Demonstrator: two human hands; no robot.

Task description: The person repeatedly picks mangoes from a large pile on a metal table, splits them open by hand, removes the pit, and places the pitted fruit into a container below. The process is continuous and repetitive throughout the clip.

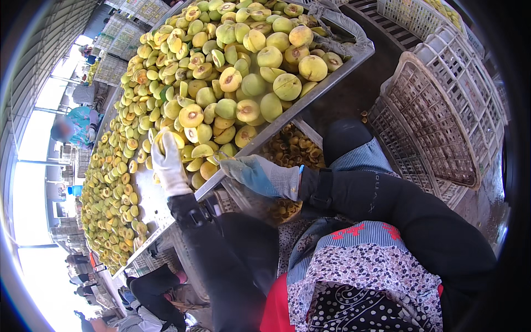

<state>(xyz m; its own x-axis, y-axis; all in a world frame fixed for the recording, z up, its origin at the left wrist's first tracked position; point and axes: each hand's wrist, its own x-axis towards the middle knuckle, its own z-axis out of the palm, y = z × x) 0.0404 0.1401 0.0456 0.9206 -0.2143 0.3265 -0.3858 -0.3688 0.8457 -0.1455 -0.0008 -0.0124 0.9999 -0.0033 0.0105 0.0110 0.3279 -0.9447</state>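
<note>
In a white glove, my left hand [169, 166] reaches over the table's near edge, its fingers closed around a yellow peach piece [178, 140] that they partly cover. My right hand [261, 174], in a grey glove with a blue coated palm, grips a small metal tool with a looped end [221, 156] just above the table rim. Most of the tool is hidden by the fingers. Heaped on the metal table [151, 199] are yellow-green peaches [191, 115], many halved or cut, some with the pit cavity showing.
Below the table edge lies a mass of brown pits and scraps [296, 147]. Plastic crates [435, 112] are stacked at the right. Across the table is a person in a patterned top [79, 122]; another person's dark-clothed leg [155, 286] shows at the lower left. My knee [348, 137] sits near the rim.
</note>
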